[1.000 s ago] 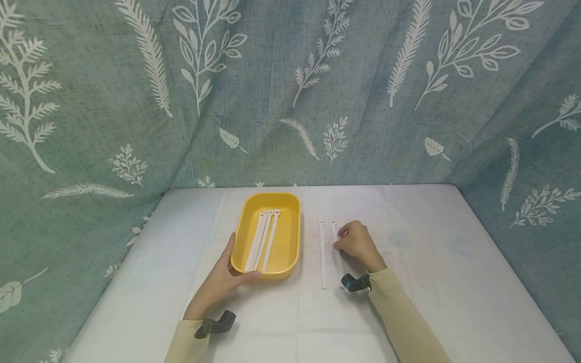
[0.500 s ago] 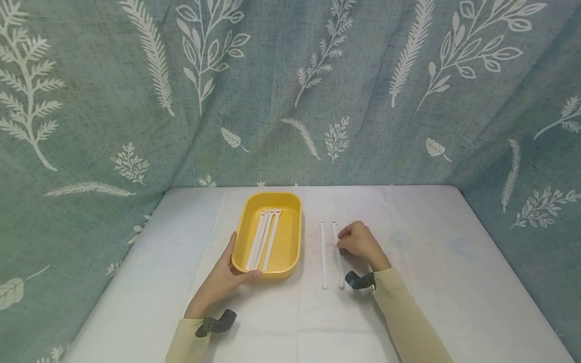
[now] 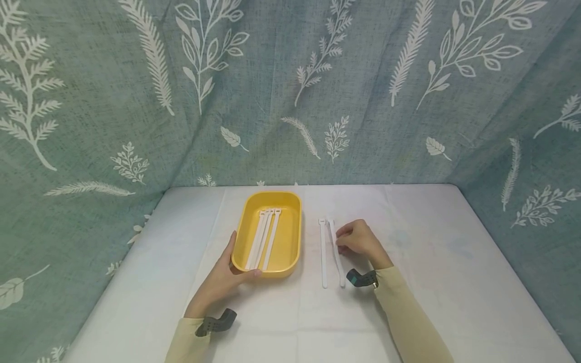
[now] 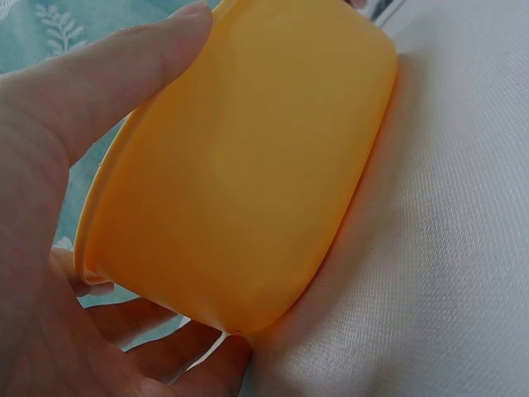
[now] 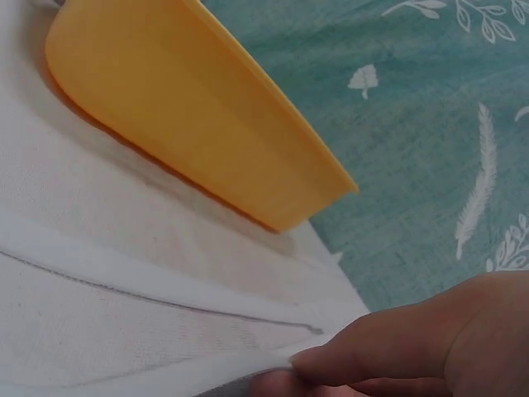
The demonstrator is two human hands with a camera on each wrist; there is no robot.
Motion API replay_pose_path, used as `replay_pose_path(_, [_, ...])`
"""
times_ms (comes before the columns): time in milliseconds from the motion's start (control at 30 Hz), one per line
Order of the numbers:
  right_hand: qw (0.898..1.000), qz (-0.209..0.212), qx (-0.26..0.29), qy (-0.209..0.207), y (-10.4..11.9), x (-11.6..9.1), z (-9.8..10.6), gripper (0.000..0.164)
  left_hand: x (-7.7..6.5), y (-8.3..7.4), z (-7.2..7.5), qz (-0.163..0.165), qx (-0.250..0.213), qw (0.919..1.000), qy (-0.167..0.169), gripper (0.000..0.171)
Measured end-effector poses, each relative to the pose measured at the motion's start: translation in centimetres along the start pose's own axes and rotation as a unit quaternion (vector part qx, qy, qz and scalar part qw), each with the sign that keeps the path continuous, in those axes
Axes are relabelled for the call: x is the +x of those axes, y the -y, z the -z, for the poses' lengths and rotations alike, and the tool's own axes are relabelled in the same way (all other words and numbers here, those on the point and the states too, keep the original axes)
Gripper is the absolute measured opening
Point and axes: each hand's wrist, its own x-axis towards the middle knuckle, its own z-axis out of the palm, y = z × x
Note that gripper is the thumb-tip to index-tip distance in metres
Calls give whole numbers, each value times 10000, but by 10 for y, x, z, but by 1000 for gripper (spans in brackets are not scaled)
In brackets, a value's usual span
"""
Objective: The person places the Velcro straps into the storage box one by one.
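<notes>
Tub (image 3: 288,244), yellow, rounded oblong, open-topped: set upright on a white cloth-covered table (image 3: 272,322), held at its near left corner by the left hand (image 3: 220,282), the thumb laid at the near rim and the fingers wrapped about the side wall. White straps (image 3: 258,242), a small group with slotted heads at the far end: laid lengthwise inside the tub, close beside one another. Loose white strap (image 3: 324,252): laid on the cloth just right of the tub, head pointed away, touched by neither hand. Second loose strap (image 3: 338,263): found just right of the first, slightly bent, pinched along its length between thumb and forefinger of the right hand (image 3: 360,241); whether it is wholly raised cannot be told. Dark wrist devices, two: worn below beige sleeves (image 3: 408,312). Teal curtain (image 3: 272,101), printed with white leaves: hung behind the table.
</notes>
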Motion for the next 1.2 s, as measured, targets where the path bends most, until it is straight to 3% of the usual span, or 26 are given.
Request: replay_pose_path(1200, [9930,4,1166,-168,7,1,7,29,1,2,-1,-63,15,10000,-39,134])
